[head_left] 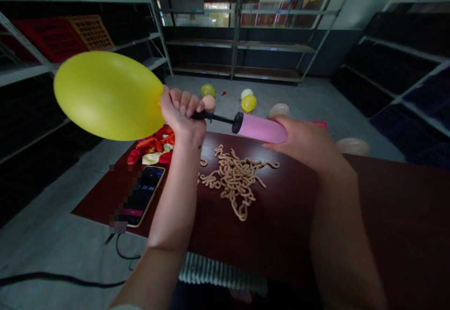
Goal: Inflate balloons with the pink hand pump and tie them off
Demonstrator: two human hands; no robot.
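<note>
My left hand [183, 108] is wrapped round the black end of a balloon pump and the neck of an inflated yellow balloon [108, 95]. The balloon sticks out to the left; its neck is hidden by my fingers. A black rod runs from that hand into the pink barrel of the balloon pump [262, 128]. Around the barrel's far right end my right hand [302, 141] is closed. Below the pump, a tangled heap of beige twisted strings [237, 176] lies on the dark brown table [281, 235].
Uninflated red, orange and pale balloons [154, 148] lie at the table's left, near a phone [146, 195] showing a timer. Several inflated balloons, including a yellow one [249, 103], rest on the floor beyond. Metal shelves [235, 45] with crates [49, 38] surround the area. A cable [59, 278] crosses the floor.
</note>
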